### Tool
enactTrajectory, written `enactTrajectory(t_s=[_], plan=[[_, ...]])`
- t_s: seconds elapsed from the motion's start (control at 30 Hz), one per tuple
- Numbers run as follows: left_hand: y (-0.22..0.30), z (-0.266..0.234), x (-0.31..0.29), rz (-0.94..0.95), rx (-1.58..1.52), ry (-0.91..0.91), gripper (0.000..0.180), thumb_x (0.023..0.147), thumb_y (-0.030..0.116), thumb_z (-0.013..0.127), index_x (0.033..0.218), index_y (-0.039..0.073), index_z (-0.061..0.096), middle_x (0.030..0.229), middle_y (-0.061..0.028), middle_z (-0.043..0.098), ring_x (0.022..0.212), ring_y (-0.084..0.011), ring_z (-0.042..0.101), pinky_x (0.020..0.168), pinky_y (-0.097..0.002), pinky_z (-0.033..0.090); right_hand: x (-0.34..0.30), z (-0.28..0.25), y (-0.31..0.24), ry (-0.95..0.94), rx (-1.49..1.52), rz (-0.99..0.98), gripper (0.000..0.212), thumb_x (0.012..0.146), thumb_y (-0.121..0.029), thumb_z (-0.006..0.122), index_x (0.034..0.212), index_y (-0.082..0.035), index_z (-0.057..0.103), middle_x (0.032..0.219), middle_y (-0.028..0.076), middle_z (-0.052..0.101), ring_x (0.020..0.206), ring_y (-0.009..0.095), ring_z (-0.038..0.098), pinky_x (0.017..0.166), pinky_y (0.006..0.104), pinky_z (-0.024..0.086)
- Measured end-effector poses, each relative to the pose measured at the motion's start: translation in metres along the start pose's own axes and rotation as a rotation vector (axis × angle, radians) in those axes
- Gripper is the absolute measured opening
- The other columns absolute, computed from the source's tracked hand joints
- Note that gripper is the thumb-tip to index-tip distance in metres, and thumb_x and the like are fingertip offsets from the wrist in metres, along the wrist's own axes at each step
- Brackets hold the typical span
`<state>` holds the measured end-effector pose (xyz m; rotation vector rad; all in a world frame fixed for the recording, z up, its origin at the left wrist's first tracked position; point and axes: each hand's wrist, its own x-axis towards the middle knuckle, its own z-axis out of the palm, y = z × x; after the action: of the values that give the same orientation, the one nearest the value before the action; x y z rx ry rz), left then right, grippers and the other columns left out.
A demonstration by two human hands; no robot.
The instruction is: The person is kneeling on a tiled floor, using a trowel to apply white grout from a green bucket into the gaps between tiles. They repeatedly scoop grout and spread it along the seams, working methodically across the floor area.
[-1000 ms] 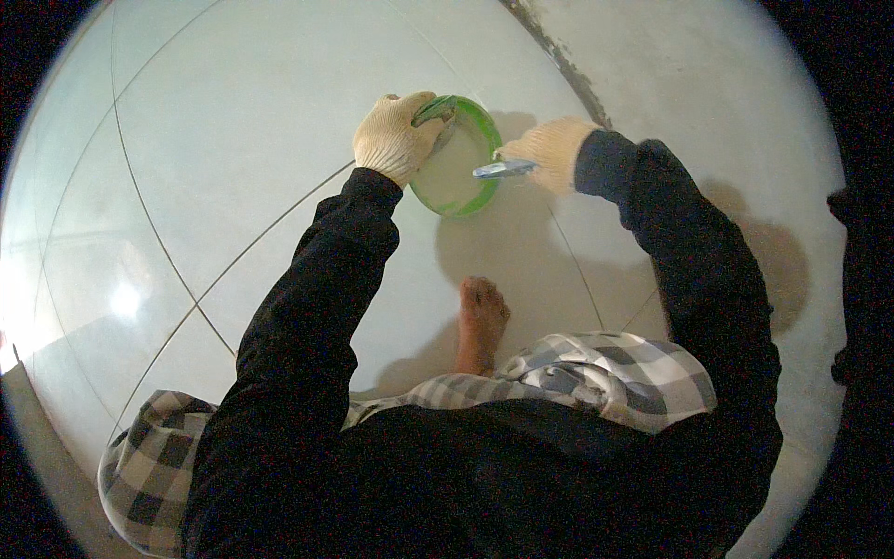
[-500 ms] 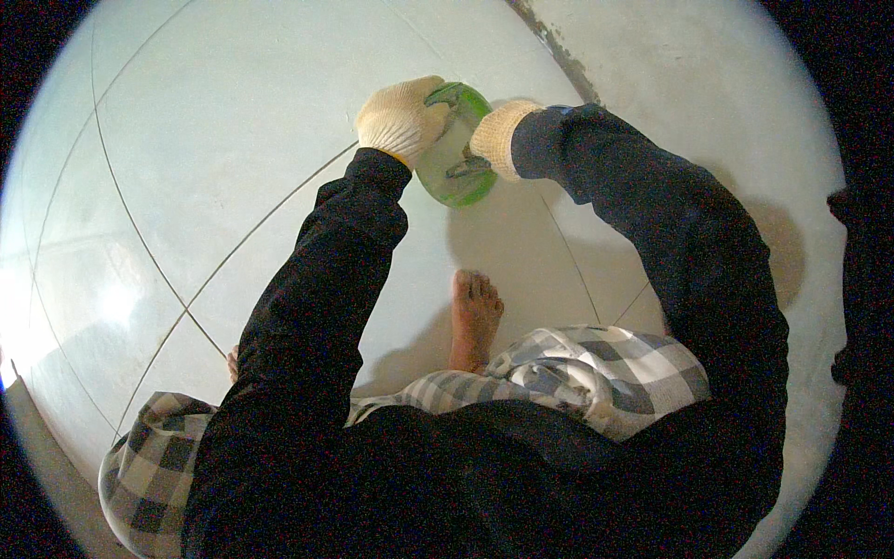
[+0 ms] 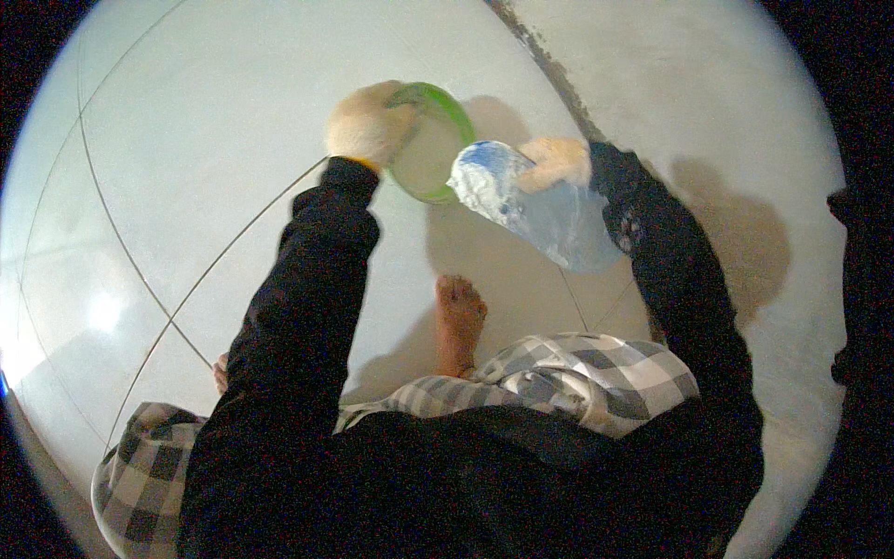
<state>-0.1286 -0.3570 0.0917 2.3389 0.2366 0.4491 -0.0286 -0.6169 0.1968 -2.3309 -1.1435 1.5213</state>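
Note:
My left hand (image 3: 368,123), in a cream knitted glove, grips the left rim of a round green bowl (image 3: 460,114). The bowl tilts and has something pale inside. Just right of it my gloved right hand (image 3: 557,166) closes on a floppy-looking bluish-white translucent piece (image 3: 568,229), possibly a plastic bag. White lumpy matter (image 3: 484,193) and a blue patch cover its end nearest the bowl. Motion blur hides its exact kind. Both arms wear black sleeves.
Pale floor tiles (image 3: 214,121) with dark joints lie below. A rough, dirty seam (image 3: 549,65) runs along the far right, with a greyish surface beyond it. My bare foot (image 3: 459,326) and checked cloth (image 3: 596,373) are close to me.
My right hand has left the bowl and moved right and slightly nearer, bringing the bluish-white piece into view. The left hand and bowl have shifted a little left.

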Motion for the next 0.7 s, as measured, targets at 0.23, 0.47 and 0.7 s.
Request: enactTrajectory(t_s=[0.23,0.47,0.7], plan=[[-0.093,-0.026,-0.003,-0.356,-0.487,0.093,0.046,0.085,0.033,0.07,0.12,0.003,0.068,0.11,-0.014,0.072,0.099,-0.0202,0.069,0.087,-0.032,0.053,-0.096,0.082,0.066,0.461,0.732,0.177,0.042,0.087,-0.028,0.071,0.118,-0.001,0.064,0.11,0.007,0.07,0.1,0.017,0.064,0.09,0.0295,0.049],[-0.084,-0.023,-0.047,-0.445,-0.166,0.397,0.045,0.094,0.038,0.058,0.125,0.006,0.064,0.125,-0.0152,0.065,0.117,-0.0273,0.061,0.103,-0.0375,0.044,-0.101,0.074,0.08,0.454,0.086,0.431,0.053,0.087,-0.031,0.068,0.127,0.002,0.058,0.119,0.019,0.066,0.11,0.028,0.062,0.097,0.0353,0.045],[-0.096,-0.046,-0.096,-0.298,0.431,0.314,0.042,0.092,0.032,0.056,0.128,0.01,0.06,0.139,-0.0109,0.054,0.133,-0.031,0.045,0.114,-0.0442,0.03,-0.073,0.089,0.029,0.509,-0.277,0.668,0.053,0.088,-0.032,0.062,0.135,-0.009,0.055,0.133,0.019,0.058,0.12,0.034,0.057,0.103,0.04,0.044]])
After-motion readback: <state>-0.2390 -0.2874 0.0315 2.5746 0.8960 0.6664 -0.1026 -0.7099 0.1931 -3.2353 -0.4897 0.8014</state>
